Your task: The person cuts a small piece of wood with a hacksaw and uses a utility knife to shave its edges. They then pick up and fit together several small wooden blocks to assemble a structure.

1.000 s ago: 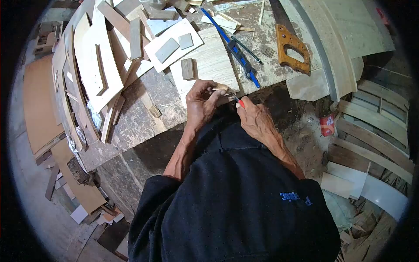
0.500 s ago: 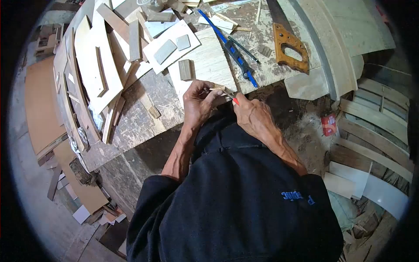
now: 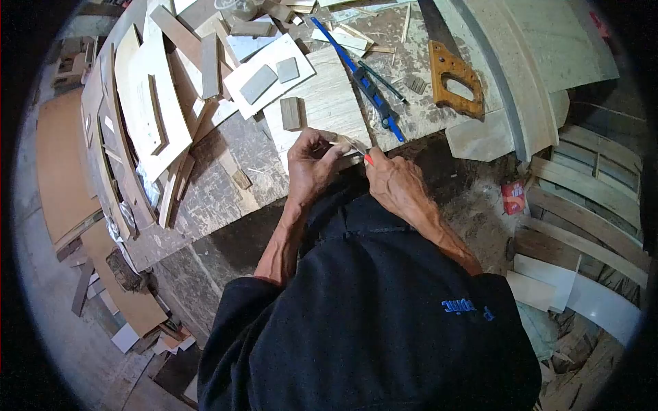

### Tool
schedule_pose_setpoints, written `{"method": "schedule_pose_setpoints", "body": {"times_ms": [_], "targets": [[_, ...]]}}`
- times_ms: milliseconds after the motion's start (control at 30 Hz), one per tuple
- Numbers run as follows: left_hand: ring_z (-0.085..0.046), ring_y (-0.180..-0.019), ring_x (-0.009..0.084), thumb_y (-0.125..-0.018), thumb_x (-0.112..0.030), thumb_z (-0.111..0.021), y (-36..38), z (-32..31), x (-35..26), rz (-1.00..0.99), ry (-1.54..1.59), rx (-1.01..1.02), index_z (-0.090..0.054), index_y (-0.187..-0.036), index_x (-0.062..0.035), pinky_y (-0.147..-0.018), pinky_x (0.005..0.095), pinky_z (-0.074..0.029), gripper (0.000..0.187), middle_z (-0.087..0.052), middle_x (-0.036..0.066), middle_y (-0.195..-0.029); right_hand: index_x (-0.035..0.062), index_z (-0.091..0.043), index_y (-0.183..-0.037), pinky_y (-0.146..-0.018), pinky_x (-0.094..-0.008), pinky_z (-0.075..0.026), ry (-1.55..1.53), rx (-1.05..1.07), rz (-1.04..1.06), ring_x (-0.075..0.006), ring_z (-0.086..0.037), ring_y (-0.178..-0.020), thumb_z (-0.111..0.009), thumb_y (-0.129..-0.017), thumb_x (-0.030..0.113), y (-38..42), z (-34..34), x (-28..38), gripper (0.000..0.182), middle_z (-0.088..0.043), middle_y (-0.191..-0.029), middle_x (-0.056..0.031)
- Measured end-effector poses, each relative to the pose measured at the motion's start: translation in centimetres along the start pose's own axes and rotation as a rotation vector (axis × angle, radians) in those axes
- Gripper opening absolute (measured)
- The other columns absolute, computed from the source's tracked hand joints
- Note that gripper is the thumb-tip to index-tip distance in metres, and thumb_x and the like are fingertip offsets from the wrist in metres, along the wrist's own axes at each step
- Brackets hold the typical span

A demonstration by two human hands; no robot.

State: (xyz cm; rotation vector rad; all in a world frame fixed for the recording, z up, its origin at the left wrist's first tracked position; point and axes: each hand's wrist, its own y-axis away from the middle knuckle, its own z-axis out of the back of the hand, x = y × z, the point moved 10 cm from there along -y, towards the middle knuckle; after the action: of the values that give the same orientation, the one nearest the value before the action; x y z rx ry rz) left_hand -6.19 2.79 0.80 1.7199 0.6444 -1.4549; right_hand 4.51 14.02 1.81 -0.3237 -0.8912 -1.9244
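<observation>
My left hand [image 3: 312, 164] is closed, pinching a small piece of wood [image 3: 340, 140] between thumb and fingers above the bench edge. In my right hand [image 3: 401, 181] is a knife [image 3: 368, 159]; a bit of red shows at its handle, and the rest of the grip is hidden. Its thin metal blade meets the wood piece close to my left fingertips. Beneath both hands lies a pale wooden board [image 3: 329, 103]. A small wood block [image 3: 290, 113] rests on that board, just beyond my left hand.
A blue bar-like tool [image 3: 370, 89] and a handsaw [image 3: 456, 85] lie on the workbench [image 3: 205, 205]. Two grey flat pieces [image 3: 259, 84] sit on a white panel. Boards and strips are piled at left. A curved panel [image 3: 514, 68] lies at right, with planks stacked below.
The view has shifted very slightly. My right hand and the knife have moved a touch to the left; my left hand keeps its hold on the wood piece.
</observation>
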Motion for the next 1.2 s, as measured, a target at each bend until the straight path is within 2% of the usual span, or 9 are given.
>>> {"method": "schedule_pose_setpoints", "body": {"times_ms": [133,233,467,567,667,800,900,1033,1200], "targets": [[-0.066,-0.085,0.0101,-0.085,0.005,-0.073,-0.2,0.8,0.7,-0.027,-0.076,-0.024,-0.059,-0.091,0.0007,-0.074,0.0258,-0.055,0.016,-0.071,0.008,-0.088,0.0023,-0.055,-0.098,-0.066,-0.0563,-0.048,-0.054,-0.075,0.015,-0.0486,-0.064,-0.072,-0.053,-0.093,0.022,-0.3,0.3,-0.6,0.02,-0.063,-0.069,-0.0277],[-0.066,-0.083,0.0107,-0.085,0.006,-0.072,-0.1,0.2,1.1,0.043,0.058,-0.029,-0.058,-0.093,0.0008,-0.073,0.0256,-0.055,0.017,-0.071,0.009,-0.089,0.0004,-0.054,-0.102,-0.068,-0.0555,-0.052,-0.022,0.043,-0.02,-0.0475,-0.067,-0.075,-0.051,-0.095,0.023,0.8,0.3,0.3,0.024,-0.065,-0.074,-0.0293],[-0.067,-0.084,0.0126,-0.085,0.008,-0.07,-0.3,0.3,0.6,-0.021,0.031,0.005,-0.058,-0.094,0.0014,-0.075,0.0262,-0.056,0.017,-0.07,0.011,-0.092,0.0011,-0.055,-0.099,-0.065,-0.0549,-0.049,-0.042,-0.031,0.009,-0.0483,-0.065,-0.072,-0.052,-0.094,0.023,-0.1,0.1,0.1,0.023,-0.063,-0.07,-0.0271],[-0.067,-0.084,0.0122,-0.085,0.007,-0.071,-0.2,0.4,0.7,0.01,0.05,0.002,-0.058,-0.094,0.0013,-0.075,0.0265,-0.056,0.017,-0.07,0.01,-0.092,-0.001,-0.054,-0.102,-0.068,-0.0551,-0.051,0.017,-0.001,-0.022,-0.0459,-0.068,-0.076,-0.051,-0.095,0.023,-0.7,-0.5,-0.2,0.025,-0.066,-0.075,-0.0279],[-0.066,-0.084,0.0114,-0.085,0.006,-0.072,-0.2,0.5,0.7,-0.009,0.023,0.006,-0.058,-0.094,0.0012,-0.075,0.0263,-0.055,0.017,-0.07,0.01,-0.092,-0.0021,-0.055,-0.099,-0.069,-0.0546,-0.051,0.043,-0.074,-0.015,-0.0468,-0.067,-0.078,-0.051,-0.094,0.023,-0.9,-0.6,-0.3,0.026,-0.065,-0.075,-0.0288],[-0.065,-0.083,0.0101,-0.084,0.006,-0.073,-0.2,0.5,1.4,-0.028,0.043,0.025,-0.058,-0.094,0.001,-0.074,0.0254,-0.054,0.018,-0.069,0.009,-0.09,-0.0015,-0.055,-0.096,-0.068,-0.0549,-0.049,-0.26,-0.073,0.049,-0.049,-0.064,-0.079,-0.052,-0.092,0.02,-1.8,-1.7,-1.7,0.022,-0.063,-0.076,-0.0314],[-0.065,-0.083,0.0096,-0.084,0.005,-0.073,-0.1,0.7,1.0,-0.033,0.011,0.014,-0.058,-0.093,0.0009,-0.074,0.025,-0.053,0.018,-0.069,0.008,-0.088,0.0004,-0.055,-0.097,-0.068,-0.0556,-0.049,-0.178,-0.026,-0.011,-0.05,-0.064,-0.078,-0.053,-0.092,0.019,-0.4,-1.4,-1.2,0.02,-0.063,-0.074,-0.0308],[-0.065,-0.083,0.01,-0.084,0.005,-0.073,0.0,0.8,1.7,0.024,0.025,0.001,-0.058,-0.094,0.001,-0.074,0.0252,-0.054,0.018,-0.069,0.007,-0.089,0.0049,-0.052,-0.096,-0.06,-0.0548,-0.046,-0.021,-0.066,0.026,-0.0472,-0.062,-0.067,-0.053,-0.095,0.021,1.2,1.1,0.7,0.016,-0.06,-0.065,-0.0259],[-0.065,-0.086,0.0115,-0.084,0.006,-0.073,0.0,0.8,1.4,-0.01,-0.004,0.002,-0.057,-0.098,0.0008,-0.078,0.0259,-0.054,0.022,-0.068,0.008,-0.094,0.0046,-0.052,-0.096,-0.06,-0.0548,-0.047,0.027,-0.067,0.048,-0.0468,-0.064,-0.068,-0.054,-0.094,0.021,0.6,0.7,0.2,0.017,-0.061,-0.065,-0.0258]]}}
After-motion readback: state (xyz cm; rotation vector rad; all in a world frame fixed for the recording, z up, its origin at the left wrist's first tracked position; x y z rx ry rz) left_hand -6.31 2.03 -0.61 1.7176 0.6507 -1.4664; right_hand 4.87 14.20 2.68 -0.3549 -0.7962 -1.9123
